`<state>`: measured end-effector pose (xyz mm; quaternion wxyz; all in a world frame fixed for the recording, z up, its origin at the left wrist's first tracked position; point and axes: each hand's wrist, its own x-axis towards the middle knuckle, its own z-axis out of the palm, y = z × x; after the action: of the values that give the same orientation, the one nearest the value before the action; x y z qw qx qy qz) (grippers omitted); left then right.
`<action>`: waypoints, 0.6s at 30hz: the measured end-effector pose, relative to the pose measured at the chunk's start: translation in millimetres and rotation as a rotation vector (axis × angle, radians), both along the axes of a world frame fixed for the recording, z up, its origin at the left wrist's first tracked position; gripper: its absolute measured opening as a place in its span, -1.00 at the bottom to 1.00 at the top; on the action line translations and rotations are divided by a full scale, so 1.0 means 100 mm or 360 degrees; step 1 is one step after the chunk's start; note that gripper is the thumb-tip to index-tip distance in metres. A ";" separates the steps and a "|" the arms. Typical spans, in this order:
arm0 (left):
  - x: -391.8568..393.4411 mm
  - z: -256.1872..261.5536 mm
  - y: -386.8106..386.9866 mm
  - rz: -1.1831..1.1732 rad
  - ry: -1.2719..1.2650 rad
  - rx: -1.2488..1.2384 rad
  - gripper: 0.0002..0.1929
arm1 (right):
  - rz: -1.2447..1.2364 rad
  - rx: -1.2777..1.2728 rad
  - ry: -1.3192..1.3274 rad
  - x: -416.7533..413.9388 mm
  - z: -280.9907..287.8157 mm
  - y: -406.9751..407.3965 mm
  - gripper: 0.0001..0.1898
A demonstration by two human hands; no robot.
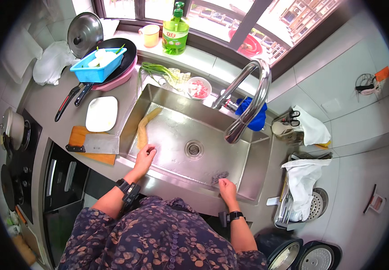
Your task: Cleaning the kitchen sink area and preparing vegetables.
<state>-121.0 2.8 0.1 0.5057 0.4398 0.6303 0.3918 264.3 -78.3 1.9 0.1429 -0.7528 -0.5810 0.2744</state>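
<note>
A wide stainless steel sink (170, 135) lies before me. My left hand (145, 158) is over its left front corner, fingers curled. Just beyond those fingertips is the lower end of a long, bent tan item (142, 130), possibly a vegetable or a twisted cloth, running along the sink's left wall. Whether the hand grips it is not clear. At the front right, my right hand (227, 190) is curled above the sink's front edge. A grey scourer (219, 177), seemingly steel wool, shows right at its fingertips; whether it is held cannot be made out.
A cleaver (102, 144) rests across a wooden cutting board (91, 157), left of the sink. Behind them are a white plate (101, 114) and a blue basket (96, 72) on a frying pan (126, 54). The faucet (248, 111) arches over the sink; a meat bowl (198, 88) stands behind.
</note>
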 end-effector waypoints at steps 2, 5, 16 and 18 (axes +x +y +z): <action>0.00 -0.04 0.02 0.0026 0.0000 -0.0071 -0.71 | -0.0196 0.0140 0.0226 0.08 -0.10 0.04 -0.69; -0.01 -0.11 0.00 0.0145 -0.0136 -0.0133 -0.71 | -0.0186 0.0135 0.0046 -0.04 -0.13 -0.02 -0.67; 0.06 -0.24 0.13 0.0120 -0.0079 -0.0096 -0.72 | -0.0163 0.0063 -0.0150 -0.14 0.05 0.05 -0.67; 0.07 -0.23 0.12 0.0108 -0.0074 -0.0084 -0.72 | -0.0179 0.0074 -0.0165 -0.14 0.07 0.03 -0.67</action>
<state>-114.2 14.7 -23.0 0.5182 0.3954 0.6430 0.4020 250.5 -75.2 8.4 0.1452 -0.7940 -0.5506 0.2130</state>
